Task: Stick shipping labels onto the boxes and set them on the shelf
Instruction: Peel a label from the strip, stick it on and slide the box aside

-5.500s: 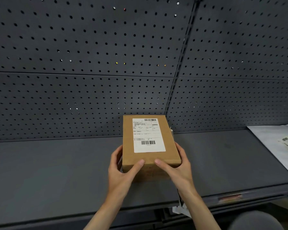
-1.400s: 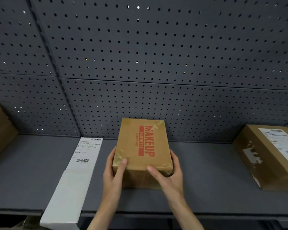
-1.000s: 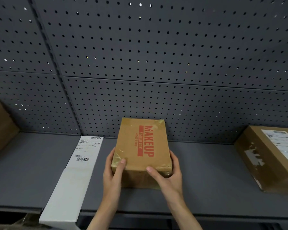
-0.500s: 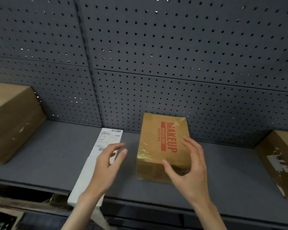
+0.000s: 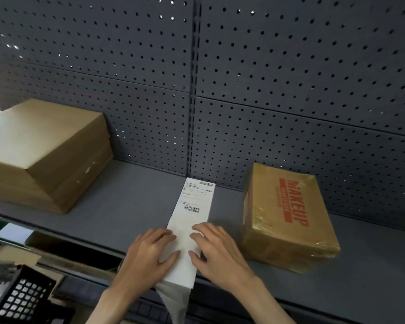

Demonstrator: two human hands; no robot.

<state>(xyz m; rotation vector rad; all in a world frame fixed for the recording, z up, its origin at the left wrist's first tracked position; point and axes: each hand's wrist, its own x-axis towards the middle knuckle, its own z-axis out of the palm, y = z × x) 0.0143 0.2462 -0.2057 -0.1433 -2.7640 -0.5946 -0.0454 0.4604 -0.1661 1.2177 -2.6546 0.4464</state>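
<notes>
A long white strip of shipping labels [image 5: 192,213] lies on the grey shelf [image 5: 131,206], its near end hanging over the front edge. The far label is printed with barcodes. My left hand [image 5: 147,256] and my right hand [image 5: 215,251] rest on the blank near part of the strip, fingers spread on its two sides. A brown box printed MAKEUP in red [image 5: 288,220], wrapped in clear tape, stands on the shelf just right of my right hand, untouched.
A stack of larger plain cardboard boxes [image 5: 45,155] sits on the shelf at the left. A grey pegboard wall [image 5: 290,90] backs the shelf. A black mesh basket [image 5: 19,298] is below the shelf at the lower left.
Both hands let go of the MAKEUP box, which stays on the shelf, and moved left onto the label strip. My view has swung left, bringing the left boxes into sight.
</notes>
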